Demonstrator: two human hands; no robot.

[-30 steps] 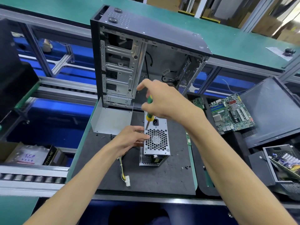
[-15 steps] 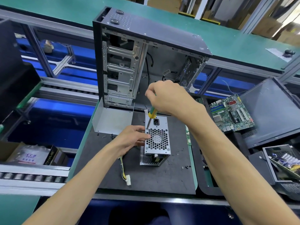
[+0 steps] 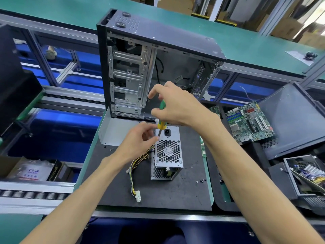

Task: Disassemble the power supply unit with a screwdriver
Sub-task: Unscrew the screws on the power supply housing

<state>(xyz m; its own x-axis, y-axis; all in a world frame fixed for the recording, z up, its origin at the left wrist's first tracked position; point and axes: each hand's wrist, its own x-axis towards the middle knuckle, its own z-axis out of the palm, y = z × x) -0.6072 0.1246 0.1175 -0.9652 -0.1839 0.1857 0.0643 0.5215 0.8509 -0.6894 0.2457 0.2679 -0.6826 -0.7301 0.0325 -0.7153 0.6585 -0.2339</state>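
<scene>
Right hand (image 3: 177, 106) grips the screwdriver (image 3: 161, 118) upright, tip down at the power supply unit (image 3: 168, 152); left hand (image 3: 140, 143) seemingly pinches its shaft.

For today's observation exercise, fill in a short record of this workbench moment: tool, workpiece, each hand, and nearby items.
tool: screwdriver, green and yellow handle, tip at the unit's top left corner
workpiece: power supply unit, fan grille up, on the black mat
right hand: grips the screwdriver
left hand: fingertips at the screwdriver shaft
behind: open computer case
right side: motherboard
</scene>
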